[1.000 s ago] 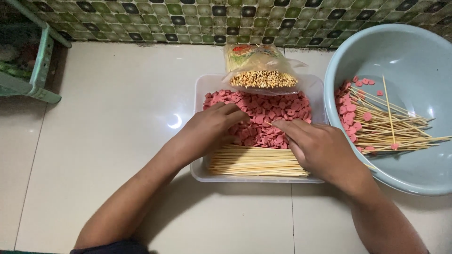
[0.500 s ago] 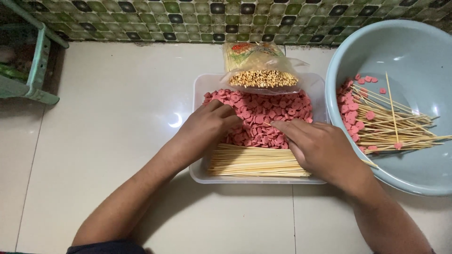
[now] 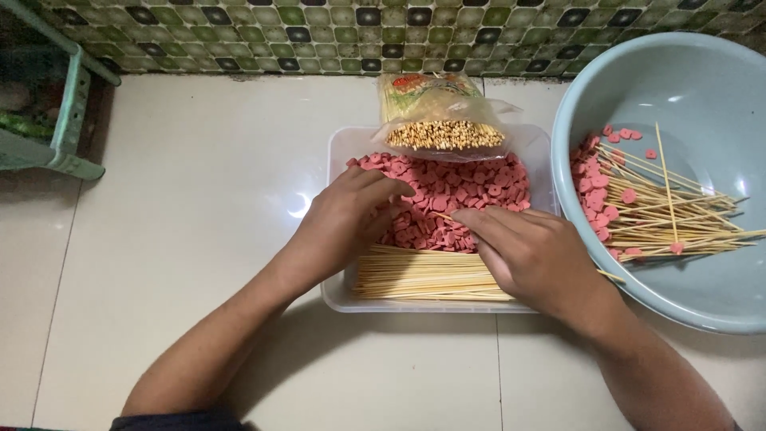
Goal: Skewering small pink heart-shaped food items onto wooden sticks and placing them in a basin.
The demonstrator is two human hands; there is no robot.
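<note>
There, flat pink sausage slices (image 3: pixel 447 199) heaped under both hands' curled fingers (image 3: pixel 479 227), right fingers pinching a thin skewer (image 3: pixel 444 217), left grip unclear.

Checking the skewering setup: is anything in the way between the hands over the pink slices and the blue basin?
Nothing visible. Both the left hand and the right hand are on the pink slices in the clear tub; the blue basin sits directly beside it.

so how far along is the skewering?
Done: a batch of loaded skewers lies in the blue basin. In hand: the right hand holds a stick over the pink slices; the left hand is in them. Left: most slices and the bare skewers in the tray.
</note>
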